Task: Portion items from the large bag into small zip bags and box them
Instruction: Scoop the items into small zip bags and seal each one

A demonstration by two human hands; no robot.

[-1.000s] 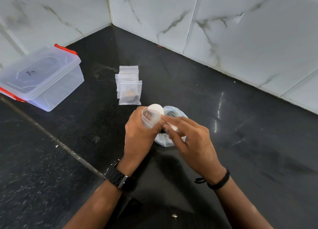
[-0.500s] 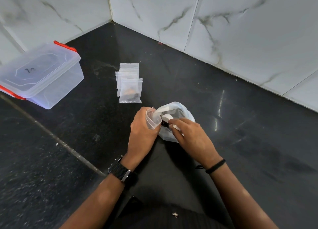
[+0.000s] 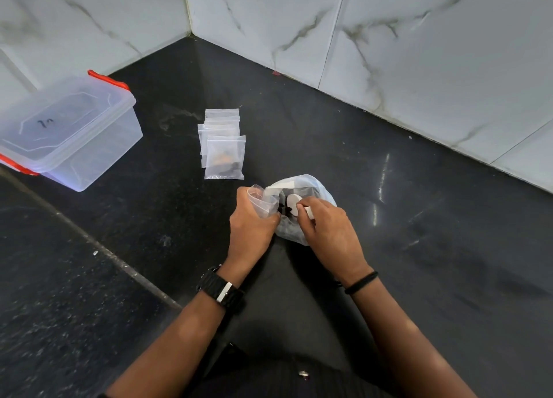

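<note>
The left hand [image 3: 253, 221] grips a small zip bag [image 3: 261, 199] at the mouth of the large bag [image 3: 302, 209] on the counter [image 3: 419, 218]. The right hand [image 3: 324, 227] pinches a white scoop [image 3: 294, 203] inside it. Filled bags [image 3: 224, 152] lie behind; the box [image 3: 65, 128] stands far left.

A single head-worn, wide-angle view is looking forward and steeply down from above the person's forearms onto the glossy black stone countertop [image 3: 419, 218], sitting close over it. It is facing the corner where the white marble-veined wall tiles [image 3: 419, 53] are meeting, their lines bowing toward the frame's edges
</note>
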